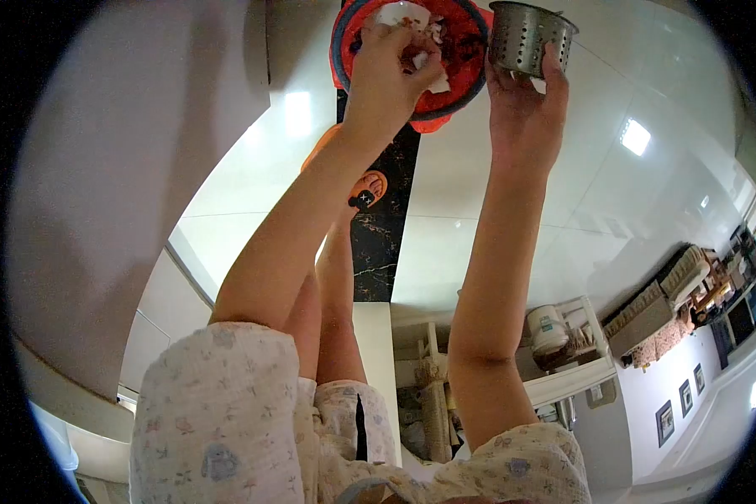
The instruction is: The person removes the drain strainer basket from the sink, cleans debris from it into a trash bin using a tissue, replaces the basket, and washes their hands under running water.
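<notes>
My right hand [525, 109] grips a perforated metal strainer basket [521, 42] from below, with the thumb on its side. The basket is held just right of a trash bin [338, 50] with a dark rim and a red bag liner [433, 124]. My left hand [395, 63] is over the bin's mouth, fingers curled and close together. A small white bit [420, 60] shows at the fingertips; what they hold, if anything, is hidden. White scraps [403, 15] and dark waste lie in the bin.
The bin stands on a glossy pale tiled floor [470, 197] beside a black marbled strip [382, 252]. My feet in orange slippers [368, 189] are just below it. At left rises a grey wall panel [143, 168]. A white shelf [571, 378] and sofa [659, 307] are farther right.
</notes>
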Available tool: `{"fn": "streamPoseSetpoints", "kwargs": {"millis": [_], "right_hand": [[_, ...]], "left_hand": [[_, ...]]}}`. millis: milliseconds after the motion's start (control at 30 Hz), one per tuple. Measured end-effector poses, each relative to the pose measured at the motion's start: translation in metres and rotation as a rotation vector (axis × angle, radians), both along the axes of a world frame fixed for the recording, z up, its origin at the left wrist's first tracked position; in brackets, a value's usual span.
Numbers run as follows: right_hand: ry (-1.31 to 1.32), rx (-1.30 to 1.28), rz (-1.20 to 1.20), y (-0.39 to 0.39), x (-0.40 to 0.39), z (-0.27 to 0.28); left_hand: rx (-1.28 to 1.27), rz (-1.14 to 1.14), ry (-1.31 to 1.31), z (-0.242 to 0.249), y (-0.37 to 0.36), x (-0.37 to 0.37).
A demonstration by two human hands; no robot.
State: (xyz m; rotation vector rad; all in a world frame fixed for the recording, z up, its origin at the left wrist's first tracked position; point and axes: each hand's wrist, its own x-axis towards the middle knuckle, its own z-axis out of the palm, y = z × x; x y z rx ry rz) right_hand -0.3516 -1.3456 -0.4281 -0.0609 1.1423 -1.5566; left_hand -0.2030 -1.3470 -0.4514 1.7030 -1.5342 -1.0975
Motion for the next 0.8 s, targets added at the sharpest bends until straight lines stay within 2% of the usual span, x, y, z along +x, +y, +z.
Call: {"fn": "streamPoseSetpoints", "kwargs": {"millis": [133,333,433,533,633,733,800], "right_hand": [[-0.175,0.063,0.085,-0.004,0.002,0.008],[-0.217,0.231,0.108,-0.002,-0.005,0.003],[-0.308,0.241,0.117,-0.004,-0.005,0.001],[-0.441,0.220,0.140,-0.004,-0.009,-0.006],[-0.493,0.212,0.042,-0.011,-0.001,-0.006],[-0.204,0.130,0.213,-0.009,0.002,-0.009],[-0.307,0.114,0.190,-0.009,-0.005,-0.008]], "left_hand": [[-0.036,-0.095,-0.147,-0.023,0.001,0.007],[-0.115,0.062,0.074,0.006,-0.005,0.000],[-0.122,0.034,0.173,0.029,-0.003,-0.005],[-0.318,-0.084,0.144,0.032,-0.006,-0.012],[-0.589,-0.209,0.074,0.029,-0.007,-0.022],[-0.615,-0.417,-0.046,0.023,-0.005,-0.026],[-0.626,-0.531,-0.175,0.017,-0.003,-0.025]]}}
